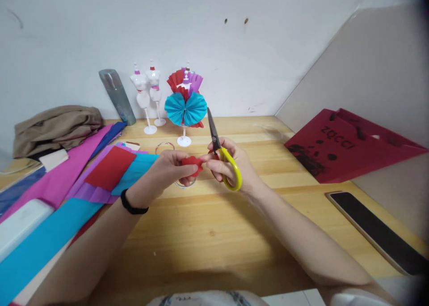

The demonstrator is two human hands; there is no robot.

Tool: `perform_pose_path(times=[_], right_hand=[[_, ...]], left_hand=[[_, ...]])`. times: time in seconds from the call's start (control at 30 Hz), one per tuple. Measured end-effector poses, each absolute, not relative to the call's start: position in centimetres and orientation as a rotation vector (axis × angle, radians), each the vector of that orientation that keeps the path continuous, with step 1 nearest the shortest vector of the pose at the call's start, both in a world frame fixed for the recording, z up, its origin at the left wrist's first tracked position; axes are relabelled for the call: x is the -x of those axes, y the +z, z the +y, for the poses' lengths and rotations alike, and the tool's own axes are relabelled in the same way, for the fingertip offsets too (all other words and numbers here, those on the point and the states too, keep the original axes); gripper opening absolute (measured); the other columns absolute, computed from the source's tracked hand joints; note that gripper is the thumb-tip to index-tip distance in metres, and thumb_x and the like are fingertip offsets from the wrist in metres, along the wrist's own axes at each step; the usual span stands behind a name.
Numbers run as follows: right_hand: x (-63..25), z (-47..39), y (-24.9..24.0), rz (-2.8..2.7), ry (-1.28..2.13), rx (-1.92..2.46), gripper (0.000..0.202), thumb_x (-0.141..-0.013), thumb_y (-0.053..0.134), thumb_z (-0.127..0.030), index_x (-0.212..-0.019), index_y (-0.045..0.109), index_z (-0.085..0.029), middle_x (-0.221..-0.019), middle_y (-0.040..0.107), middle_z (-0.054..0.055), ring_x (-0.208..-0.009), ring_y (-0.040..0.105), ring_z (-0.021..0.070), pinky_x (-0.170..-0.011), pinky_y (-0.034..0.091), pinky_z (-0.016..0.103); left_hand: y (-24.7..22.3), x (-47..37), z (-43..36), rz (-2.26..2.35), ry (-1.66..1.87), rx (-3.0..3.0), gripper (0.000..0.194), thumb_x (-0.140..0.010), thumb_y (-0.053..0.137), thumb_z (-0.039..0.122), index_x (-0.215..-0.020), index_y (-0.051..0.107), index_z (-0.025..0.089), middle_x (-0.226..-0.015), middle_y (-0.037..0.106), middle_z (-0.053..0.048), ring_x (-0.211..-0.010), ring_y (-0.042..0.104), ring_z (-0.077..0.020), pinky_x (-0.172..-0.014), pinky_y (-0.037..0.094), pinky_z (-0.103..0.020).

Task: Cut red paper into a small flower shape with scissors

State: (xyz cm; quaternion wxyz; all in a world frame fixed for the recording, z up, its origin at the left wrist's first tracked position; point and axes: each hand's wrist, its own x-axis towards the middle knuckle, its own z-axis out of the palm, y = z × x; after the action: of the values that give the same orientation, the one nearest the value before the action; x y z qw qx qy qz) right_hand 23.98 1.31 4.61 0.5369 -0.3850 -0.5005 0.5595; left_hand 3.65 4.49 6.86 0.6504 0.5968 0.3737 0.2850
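Observation:
Between thumb and fingers, my left hand (172, 165) pinches a small red piece of paper (192, 165) with a wavy edge. My right hand (236, 160) grips a pair of scissors (231, 169) with yellow handles, its dark blades pointing up and away from me. The fingertips of my right hand come close to the red piece; whether they touch it I cannot tell. Just behind the hands stands a small white mannequin (184, 140) dressed in pleated paper: a blue bow (186, 109) in front, with red and purple fans above it.
Two bare white mannequins (143, 98) and a grey bottle (117, 95) stand by the wall. Coloured paper sheets (110, 167), a white box (25, 225) and brown cloth (56, 129) lie left. At right are a red paper bag (351, 147) and a phone (375, 230).

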Motion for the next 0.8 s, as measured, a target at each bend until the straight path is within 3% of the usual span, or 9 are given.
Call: perform_pose_path(times=[0.23,0.3,0.43,0.53,0.63,0.8], right_hand=[[-22.8,1.7,5.0,-1.186,1.305,0.962,0.061,-0.061,0.105,-0.036,-0.095,0.055,-0.025,-0.063,0.065,-0.011,-0.041,0.048,0.0054,-0.039,0.039,0.018],[-22.7,1.7,4.8,-1.153,1.29,0.957,0.06,-0.063,0.104,-0.037,-0.095,0.054,-0.025,-0.063,0.066,-0.011,-0.039,0.047,0.0051,-0.038,0.037,0.018],[-23.0,1.9,4.6,-1.073,1.255,0.961,0.061,-0.063,0.102,-0.037,-0.098,0.055,-0.025,-0.063,0.066,-0.012,-0.036,0.046,0.0046,-0.035,0.035,0.017],[-23.2,2.0,4.3,-1.042,1.263,0.965,0.061,-0.062,0.103,-0.037,-0.098,0.055,-0.025,-0.064,0.066,-0.012,-0.035,0.046,0.0045,-0.035,0.037,0.018],[-23.3,2.0,4.0,-1.035,1.281,0.955,0.061,-0.061,0.104,-0.037,-0.098,0.056,-0.025,-0.065,0.065,-0.012,-0.034,0.045,0.0043,-0.034,0.037,0.019],[-23.1,1.9,3.4,-1.066,1.302,0.926,0.062,-0.063,0.105,-0.039,-0.1,0.057,-0.025,-0.066,0.065,-0.012,-0.036,0.046,0.0045,-0.034,0.036,0.018]], left_hand=[[7.1,-3.9,4.3,0.893,0.65,-1.378,0.029,-0.062,0.094,0.038,-0.061,0.073,0.017,-0.056,0.07,-0.002,-0.051,0.063,-0.0113,-0.054,0.053,-0.022],[6.8,-3.7,4.3,0.865,0.676,-1.362,0.037,-0.064,0.097,0.046,-0.065,0.076,0.016,-0.058,0.073,-0.003,-0.052,0.064,-0.0116,-0.055,0.054,-0.022],[6.5,-3.3,4.6,0.812,0.765,-1.267,0.065,-0.069,0.092,0.079,-0.071,0.078,0.015,-0.065,0.078,-0.009,-0.055,0.07,-0.0158,-0.057,0.058,-0.025],[6.3,-3.3,4.5,0.792,0.81,-1.175,0.074,-0.07,0.085,0.088,-0.075,0.079,0.015,-0.068,0.08,-0.012,-0.056,0.072,-0.0185,-0.057,0.059,-0.027],[6.1,-3.6,4.2,0.794,0.787,-1.185,0.065,-0.068,0.093,0.077,-0.07,0.076,0.015,-0.066,0.078,-0.01,-0.056,0.071,-0.0174,-0.059,0.059,-0.027],[5.6,-4.0,3.2,0.865,0.787,-1.19,0.032,-0.073,0.098,0.042,-0.073,0.08,0.016,-0.068,0.077,-0.004,-0.059,0.069,-0.0132,-0.063,0.058,-0.024]])
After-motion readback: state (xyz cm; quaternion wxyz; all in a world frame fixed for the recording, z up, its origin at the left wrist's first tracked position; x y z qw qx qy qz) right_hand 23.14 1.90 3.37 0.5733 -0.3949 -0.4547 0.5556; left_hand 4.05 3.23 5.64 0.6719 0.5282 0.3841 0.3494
